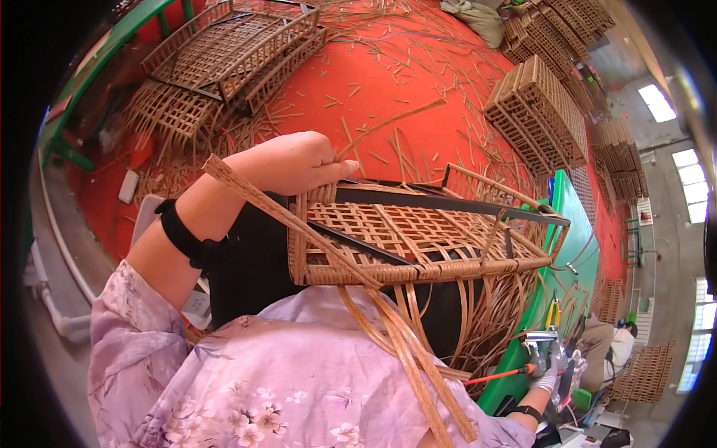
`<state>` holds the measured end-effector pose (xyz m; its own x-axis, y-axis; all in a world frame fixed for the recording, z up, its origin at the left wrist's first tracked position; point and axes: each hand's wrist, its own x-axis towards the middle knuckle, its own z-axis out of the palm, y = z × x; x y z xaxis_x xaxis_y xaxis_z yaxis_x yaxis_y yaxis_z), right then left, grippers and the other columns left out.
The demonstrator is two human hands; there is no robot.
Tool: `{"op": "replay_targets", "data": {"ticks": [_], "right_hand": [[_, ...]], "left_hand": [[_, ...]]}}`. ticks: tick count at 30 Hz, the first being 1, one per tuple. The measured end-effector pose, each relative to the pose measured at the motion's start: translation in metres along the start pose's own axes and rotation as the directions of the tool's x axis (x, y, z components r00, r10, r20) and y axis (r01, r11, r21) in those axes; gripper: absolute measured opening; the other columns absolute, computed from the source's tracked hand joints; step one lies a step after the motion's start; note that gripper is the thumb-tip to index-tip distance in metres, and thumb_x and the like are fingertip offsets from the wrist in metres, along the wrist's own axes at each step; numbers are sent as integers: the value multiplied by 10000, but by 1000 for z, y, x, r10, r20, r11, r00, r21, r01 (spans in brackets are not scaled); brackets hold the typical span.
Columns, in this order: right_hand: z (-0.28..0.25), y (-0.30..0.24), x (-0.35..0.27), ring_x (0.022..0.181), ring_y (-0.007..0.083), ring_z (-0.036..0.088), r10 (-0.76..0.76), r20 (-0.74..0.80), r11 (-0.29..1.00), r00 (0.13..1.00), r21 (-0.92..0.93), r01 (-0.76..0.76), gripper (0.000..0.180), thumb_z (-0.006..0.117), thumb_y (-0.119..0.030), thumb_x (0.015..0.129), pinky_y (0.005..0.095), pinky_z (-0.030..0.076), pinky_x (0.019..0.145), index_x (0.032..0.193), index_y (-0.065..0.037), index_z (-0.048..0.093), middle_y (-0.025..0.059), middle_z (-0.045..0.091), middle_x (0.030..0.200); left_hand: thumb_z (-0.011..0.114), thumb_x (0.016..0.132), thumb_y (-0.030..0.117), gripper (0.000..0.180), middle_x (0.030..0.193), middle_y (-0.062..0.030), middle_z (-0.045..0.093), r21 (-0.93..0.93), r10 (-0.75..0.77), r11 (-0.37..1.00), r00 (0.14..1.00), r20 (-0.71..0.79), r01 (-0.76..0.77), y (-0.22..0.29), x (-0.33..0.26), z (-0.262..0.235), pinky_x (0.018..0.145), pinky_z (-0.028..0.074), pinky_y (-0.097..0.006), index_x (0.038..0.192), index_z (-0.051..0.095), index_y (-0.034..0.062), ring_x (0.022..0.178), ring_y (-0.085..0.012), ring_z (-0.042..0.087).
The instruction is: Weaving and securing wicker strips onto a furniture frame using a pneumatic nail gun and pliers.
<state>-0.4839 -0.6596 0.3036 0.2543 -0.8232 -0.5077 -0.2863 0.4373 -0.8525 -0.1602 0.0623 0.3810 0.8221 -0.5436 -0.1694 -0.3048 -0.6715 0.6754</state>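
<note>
No screens, signs or labels in my view. Only package-like item: a stuffed grey-green sack (473,18) lying on the red floor (388,82) at the far top edge, just beside stacked woven frames (545,33). Its surface markings cannot be told.

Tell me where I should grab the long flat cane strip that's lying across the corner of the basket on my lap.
Likely the strip by its free upper end, beside the left hand, coming from the left. That end sticks out clear of the half-woven basket, while lower down it runs into the bundle of loose strips.
</note>
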Motion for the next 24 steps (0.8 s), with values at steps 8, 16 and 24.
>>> {"op": "replay_targets", "data": {"ticks": [8,16,24], "right_hand": [[-4,-13,-22,664,245,593,16,39,1000,999,-10,-15,346,694,-450,843,398,539,659,948,-133,601,44,620,795],[111,-52,-159,521,159,474,-250,311,938,917,-157,309,284,713,-332,859,351,437,527,897,-84,580,3,466,597],[238,-58,-316,512,191,516,-79,837,915,541,-155,373,312,536,-171,958,385,479,564,1213,9,533,42,481,597]], "left_hand": [[488,974,429,579,570,-193,531,-40,-51,998,996,68,54,-3,7,0,610,481,-446,673,605,-51,562,-360,567],[511,971,401,580,532,-193,502,-11,104,994,993,-52,-105,-12,2,6,540,438,-435,619,592,-53,499,-354,506],[499,972,393,563,570,-197,531,-40,127,991,990,-55,-129,-11,4,8,602,466,-447,636,601,-47,566,-369,554]]}}
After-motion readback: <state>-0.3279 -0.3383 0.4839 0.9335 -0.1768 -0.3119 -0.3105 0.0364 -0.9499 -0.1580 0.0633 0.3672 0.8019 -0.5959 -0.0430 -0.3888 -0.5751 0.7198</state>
